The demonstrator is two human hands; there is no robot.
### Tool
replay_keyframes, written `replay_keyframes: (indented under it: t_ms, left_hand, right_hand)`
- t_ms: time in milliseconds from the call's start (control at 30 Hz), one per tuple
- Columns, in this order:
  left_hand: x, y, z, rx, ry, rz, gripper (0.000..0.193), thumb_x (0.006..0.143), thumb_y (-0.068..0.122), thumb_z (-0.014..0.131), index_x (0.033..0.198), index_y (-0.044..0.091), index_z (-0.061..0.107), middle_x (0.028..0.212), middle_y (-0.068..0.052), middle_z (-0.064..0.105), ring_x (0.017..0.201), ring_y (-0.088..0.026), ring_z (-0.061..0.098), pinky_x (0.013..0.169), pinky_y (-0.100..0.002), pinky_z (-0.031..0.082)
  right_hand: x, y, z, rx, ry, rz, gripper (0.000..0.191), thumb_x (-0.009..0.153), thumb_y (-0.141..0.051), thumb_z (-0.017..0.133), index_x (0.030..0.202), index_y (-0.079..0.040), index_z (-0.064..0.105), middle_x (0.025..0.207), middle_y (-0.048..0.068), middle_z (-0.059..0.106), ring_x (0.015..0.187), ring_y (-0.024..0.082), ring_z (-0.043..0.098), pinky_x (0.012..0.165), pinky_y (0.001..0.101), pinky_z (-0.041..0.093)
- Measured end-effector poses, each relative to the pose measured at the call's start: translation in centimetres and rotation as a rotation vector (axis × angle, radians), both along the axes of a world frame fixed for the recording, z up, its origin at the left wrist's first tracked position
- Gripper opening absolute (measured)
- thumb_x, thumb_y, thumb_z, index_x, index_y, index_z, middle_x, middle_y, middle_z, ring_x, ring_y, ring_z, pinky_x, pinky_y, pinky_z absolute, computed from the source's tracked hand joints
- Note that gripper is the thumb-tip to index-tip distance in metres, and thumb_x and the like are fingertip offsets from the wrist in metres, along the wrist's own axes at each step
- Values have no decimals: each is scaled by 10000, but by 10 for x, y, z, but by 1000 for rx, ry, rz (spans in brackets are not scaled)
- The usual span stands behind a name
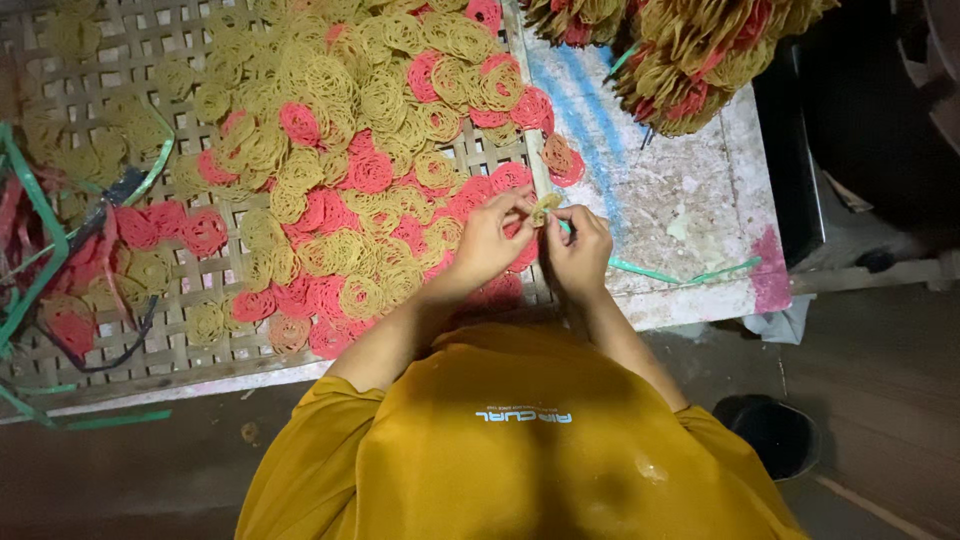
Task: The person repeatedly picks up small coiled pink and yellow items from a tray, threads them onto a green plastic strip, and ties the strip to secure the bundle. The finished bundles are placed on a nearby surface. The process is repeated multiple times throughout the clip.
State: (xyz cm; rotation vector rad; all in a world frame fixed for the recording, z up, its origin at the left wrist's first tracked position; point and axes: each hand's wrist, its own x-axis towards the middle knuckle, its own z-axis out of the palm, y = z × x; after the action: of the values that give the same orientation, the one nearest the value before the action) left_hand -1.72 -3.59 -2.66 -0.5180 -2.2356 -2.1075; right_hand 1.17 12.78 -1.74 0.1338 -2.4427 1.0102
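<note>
The small yellow coil [545, 207] sits between my two hands, just past the right edge of the tray [120, 60], over the desk [690, 200]. My left hand [488, 243] and right hand [580, 252] meet on it. The fingers [520, 205] of both are pinched narrow around its rim, thumbs and forefingers tight, the other fingers curled in.

As I judge it, I am working this one coil with my fingertips, shaping or picking at it. It looks thin and brittle, so any further handling calls for a light pinch and small turns.

The woven tray lies left of my hands, heaped with yellow coils [385, 95] and pink coils [370, 172] that overlap in a loose pile reaching to its right edge. A green strap [680, 272] lies on the desk right of the tray, just beyond my right hand. More green straps [40, 230] tangle at the tray's left side. Bundles [690, 55] of yellow and pink strands hang at the far right, beyond the tray's top corner.
</note>
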Motion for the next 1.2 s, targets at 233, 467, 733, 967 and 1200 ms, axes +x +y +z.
replay_keyframes:
  t_ms: [233, 467, 733, 967, 1200]
  left_hand:
    - [-1, 15, -6, 229, -172, -110, 96, 1032, -7, 625, 1114, -20, 673, 1180, -198, 766, 1066, -199, 749, 949, -344, 625]
    - [-30, 26, 60, -329, 229, -137, 258, 954, 160, 714, 1208, 135, 678, 1007, -68, 792, 889, -205, 785, 738, -334, 626]
    - [-50, 5, 71, -327, 166, -104, 300, 928, 238, 737, 1223, 196, 702, 1178, -56, 763, 907, -226, 766, 807, -360, 607]
    - [-30, -63, 1, -1003, 369, 10, 577, 552, 156, 836, 1101, 27, 714, 1272, -242, 627, 1198, -453, 547, 964, -543, 468]
    - [-25, -55, -38, -153, -300, 13, 366, 943, -7, 617, 1308, 23, 613, 1116, -124, 781, 974, -183, 781, 844, -292, 653]
  right_hand:
    - [9, -3, -12, -478, -115, 56, 23, 968, -46, 680, 949, -36, 689, 829, 36, 672, 710, 105, 575, 605, 295, 459]
    - [4, 30, 6, -410, 183, 31, 315, 984, -6, 515, 1295, -7, 559, 1228, 84, 583, 1160, 164, 579, 1009, 323, 520]
    - [-6, 24, -18, -753, -241, 245, 186, 1181, -131, 504, 1128, 8, 616, 956, 65, 657, 879, 134, 597, 850, 299, 522]
    - [-5, 9, -6, -309, -101, 252, 110, 948, -28, 696, 1034, -7, 762, 913, 67, 652, 831, 169, 617, 758, 288, 498]
    - [0, -15, 4, -227, -151, 161, 48, 912, -56, 774, 953, -32, 773, 782, 65, 624, 630, 142, 551, 579, 281, 437]
